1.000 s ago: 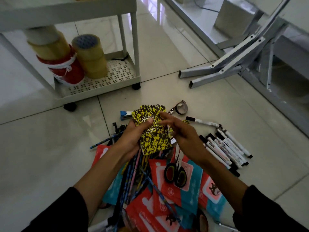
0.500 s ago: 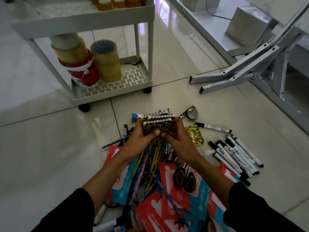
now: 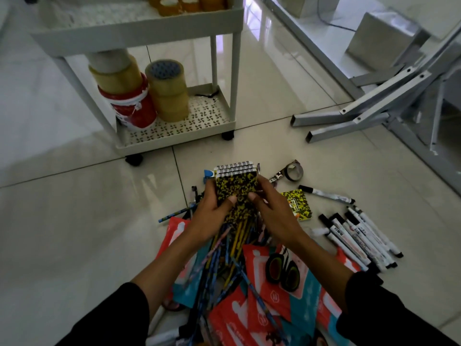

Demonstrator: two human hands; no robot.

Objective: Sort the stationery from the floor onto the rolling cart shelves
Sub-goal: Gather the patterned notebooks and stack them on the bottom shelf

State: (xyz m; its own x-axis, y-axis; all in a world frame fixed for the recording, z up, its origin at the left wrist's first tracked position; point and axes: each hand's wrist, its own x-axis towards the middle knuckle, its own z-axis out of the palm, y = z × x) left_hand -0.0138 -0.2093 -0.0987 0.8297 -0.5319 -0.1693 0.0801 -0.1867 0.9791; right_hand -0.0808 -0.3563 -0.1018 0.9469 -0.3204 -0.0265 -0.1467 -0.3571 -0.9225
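A stack of yellow-and-black spiral notebooks (image 3: 235,187) is held over the floor pile, coils pointing away from me. My left hand (image 3: 212,213) grips its left side, thumb on the cover. My right hand (image 3: 274,213) grips the right side the same way. One more yellow-and-black notebook (image 3: 298,206) lies on the tiles to the right. The white rolling cart (image 3: 174,131) stands just beyond, its bottom shelf holding tape rolls (image 3: 167,91) and a red tub (image 3: 132,108).
Below my hands lie pencils (image 3: 232,248), red-and-teal packets (image 3: 262,308) and scissors (image 3: 283,272). Black-capped markers (image 3: 359,236) lie at the right, a tape dispenser (image 3: 291,171) ahead. Grey metal table legs (image 3: 361,116) cross the floor at the right.
The notebooks went from one held flat with its cover up to a squared stack with coils facing away. The view has shifted so the cart shows more.
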